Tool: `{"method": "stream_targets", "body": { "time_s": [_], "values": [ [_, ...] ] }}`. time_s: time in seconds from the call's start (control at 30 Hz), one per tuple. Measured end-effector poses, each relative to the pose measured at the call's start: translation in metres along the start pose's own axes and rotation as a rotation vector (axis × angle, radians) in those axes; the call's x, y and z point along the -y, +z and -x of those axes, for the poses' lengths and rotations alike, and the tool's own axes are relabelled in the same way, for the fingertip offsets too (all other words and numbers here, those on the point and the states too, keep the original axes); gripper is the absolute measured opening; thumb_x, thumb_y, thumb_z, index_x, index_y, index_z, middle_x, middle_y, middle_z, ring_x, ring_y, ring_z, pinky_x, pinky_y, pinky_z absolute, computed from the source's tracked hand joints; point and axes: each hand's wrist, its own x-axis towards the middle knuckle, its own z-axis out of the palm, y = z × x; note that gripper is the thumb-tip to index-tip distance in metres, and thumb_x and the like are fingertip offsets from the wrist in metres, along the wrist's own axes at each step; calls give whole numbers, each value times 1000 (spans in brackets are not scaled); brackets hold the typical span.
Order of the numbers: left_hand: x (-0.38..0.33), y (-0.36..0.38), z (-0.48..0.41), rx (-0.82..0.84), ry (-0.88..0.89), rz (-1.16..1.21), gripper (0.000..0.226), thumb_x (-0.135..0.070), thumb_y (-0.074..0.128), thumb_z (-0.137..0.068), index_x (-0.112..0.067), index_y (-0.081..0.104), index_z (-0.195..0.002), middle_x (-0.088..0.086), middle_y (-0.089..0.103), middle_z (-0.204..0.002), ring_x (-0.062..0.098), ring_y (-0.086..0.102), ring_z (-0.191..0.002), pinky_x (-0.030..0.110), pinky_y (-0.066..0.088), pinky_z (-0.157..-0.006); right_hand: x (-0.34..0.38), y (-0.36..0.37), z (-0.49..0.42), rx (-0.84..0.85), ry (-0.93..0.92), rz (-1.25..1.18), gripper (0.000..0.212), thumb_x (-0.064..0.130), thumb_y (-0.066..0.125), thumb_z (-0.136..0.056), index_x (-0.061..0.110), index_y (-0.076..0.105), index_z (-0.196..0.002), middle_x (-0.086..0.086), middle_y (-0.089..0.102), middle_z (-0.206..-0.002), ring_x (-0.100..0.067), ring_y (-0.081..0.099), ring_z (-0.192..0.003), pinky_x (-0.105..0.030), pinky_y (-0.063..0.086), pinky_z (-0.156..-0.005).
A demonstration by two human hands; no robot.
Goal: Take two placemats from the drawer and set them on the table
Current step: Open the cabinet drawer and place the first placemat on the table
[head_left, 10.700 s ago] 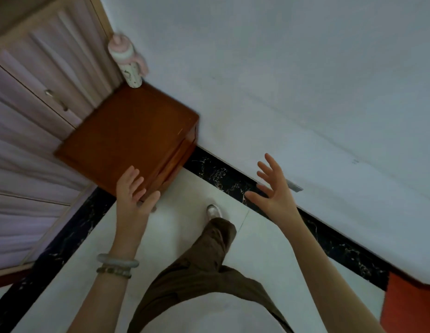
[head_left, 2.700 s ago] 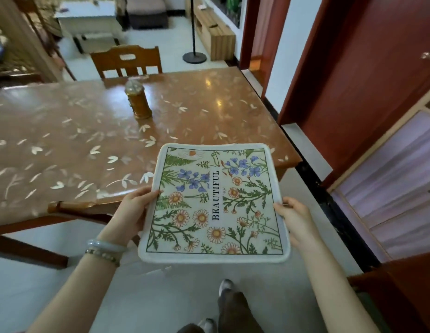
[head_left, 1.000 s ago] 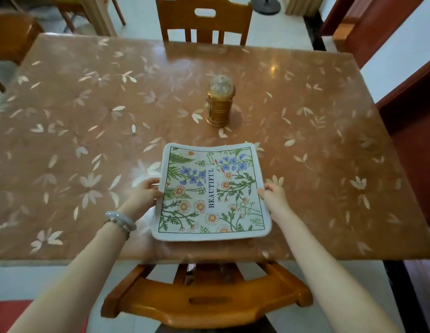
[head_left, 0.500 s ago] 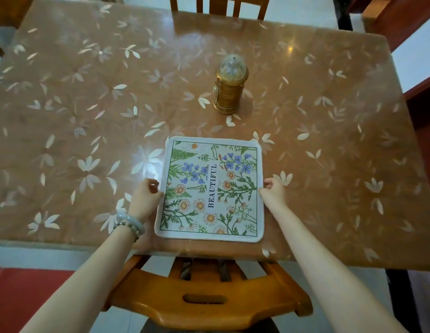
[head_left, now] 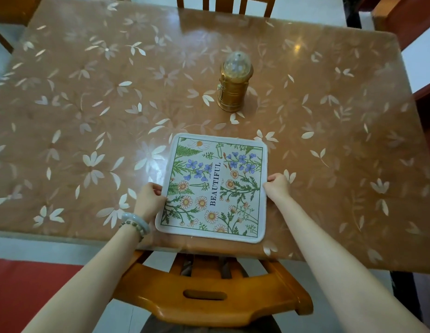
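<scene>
Placemat (head_left: 215, 187) lies flat on table (head_left: 89, 116) near the front edge. Left hand (head_left: 149, 200) pinches its left side; right hand (head_left: 277, 188) pinches its right side, fingers curled.

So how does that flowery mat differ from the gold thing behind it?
The placemat lies flat; the gold lantern stands upright behind it. The placemat is white with printed flowers; the lantern gold with a clear dome. The left hand and right hand grip the placemat's edges; nothing touches the lantern. Both rest on the table.
</scene>
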Motion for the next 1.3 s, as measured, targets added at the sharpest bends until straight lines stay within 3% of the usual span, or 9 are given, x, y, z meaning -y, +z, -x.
{"method": "stream_targets", "body": {
  "time_s": [0.13, 0.27, 0.37, 0.53, 0.63, 0.87, 1.0, 1.1, 1.3],
  "values": [
    [-10, -5, -10, -13, 52, -35, 19, -6, 59, -84, -10, 57, -102, 3, 62, -90, 24, 62, -90, 40, 55, -80, -23, 8, -5, 25, -15, -94, 12, 1, 54, -75, 11, 59, -72, -3, 44, -145, -29, 51, -123, -44, 51, -92],
    [-14, -3, -9, -50, 87, 1, 34, -5, 58, -87, -4, 56, -120, 9, 64, -113, 23, 59, -104, 34, 48, -89, -23, 0, 2, -87, -121, -86, 43, 9, 61, -85, 4, 47, -126, -10, 45, -136, -27, 39, -132, -30, 39, -92],
    [2, 4, 10, -70, -34, 160, 49, -5, 59, -87, 1, 45, -134, 13, 56, -130, 27, 55, -118, 34, 45, -95, 5, -12, -5, -155, -298, -14, 31, 7, 51, -90, 7, 50, -121, -15, 43, -128, -29, 45, -120, -28, 35, -86],
    [43, 20, 35, -89, -407, 428, 55, -19, 68, -75, 1, 50, -123, 21, 56, -125, 35, 58, -108, 46, 51, -89, 70, -7, -31, -78, -583, 179, 30, 11, 44, -94, 12, 57, -120, -13, 44, -128, -28, 39, -124, -37, 35, -98],
    [44, 35, 52, -144, -561, 613, 65, -12, 68, -81, -4, 31, -134, 15, 47, -129, 33, 50, -118, 48, 46, -100, 101, 2, -48, -19, -635, 293, 35, 14, 43, -94, 16, 55, -127, -12, 45, -130, -29, 38, -126, -42, 36, -102],
    [38, 59, 50, -114, -612, 903, 48, -10, 67, -75, -7, 52, -120, 13, 58, -123, 22, 67, -93, 24, 53, -50, 118, 2, -64, 101, -578, 431, 30, 18, 48, -95, 14, 60, -122, -11, 51, -128, -31, 43, -120, -41, 38, -98],
    [36, 58, 41, -120, -523, 941, 48, -17, 66, -68, -12, 53, -114, 11, 65, -114, 24, 66, -100, 32, 59, -69, 107, -4, -70, 96, -539, 379, 24, 22, 51, -93, 17, 64, -112, -10, 58, -123, -29, 52, -114, -38, 45, -90],
    [40, 54, 22, -87, -416, 794, 75, -31, 68, -52, -13, 51, -122, 9, 67, -116, 27, 62, -107, 48, 51, -94, 90, -12, -70, 79, -502, 331, 21, 16, 52, -92, 14, 64, -108, -10, 62, -122, -26, 56, -109, -34, 46, -85],
    [-5, 31, 1, -65, -230, 679, 70, -18, 64, -75, -6, 35, -137, 13, 52, -131, 28, 53, -120, 47, 42, -106, 27, -19, -52, 17, -382, 228, 18, 7, 53, -86, 11, 62, -101, -7, 63, -106, -23, 58, -94, -35, 48, -78]
  ]
}}
